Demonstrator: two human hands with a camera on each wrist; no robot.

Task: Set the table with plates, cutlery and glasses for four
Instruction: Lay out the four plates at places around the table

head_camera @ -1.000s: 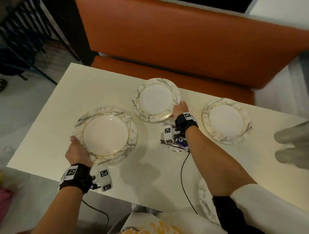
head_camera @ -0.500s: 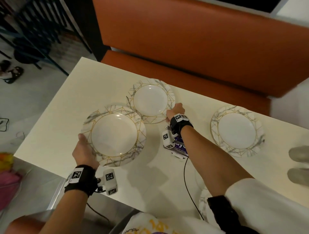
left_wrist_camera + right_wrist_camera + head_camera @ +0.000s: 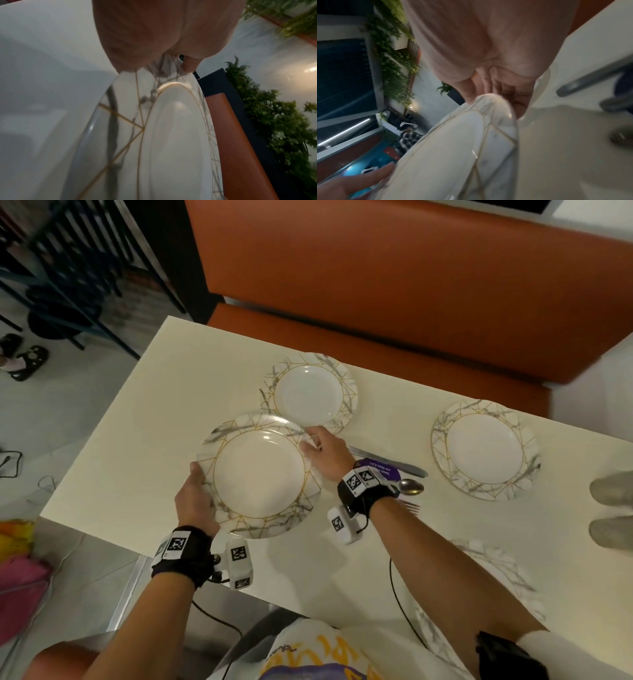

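Over the desk's (image 3: 144,412) near-left corner, the plate (image 3: 259,474) hangs.
Left hand (image 3: 196,501) pinches its left rim, right hand (image 3: 327,451) curls round the right; a second plate (image 3: 308,393) lies just beyond.

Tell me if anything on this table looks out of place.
The near plate, held by the left hand and right hand, overlaps the far plate. A knife and spoon lie loose mid-table, beside no plate.
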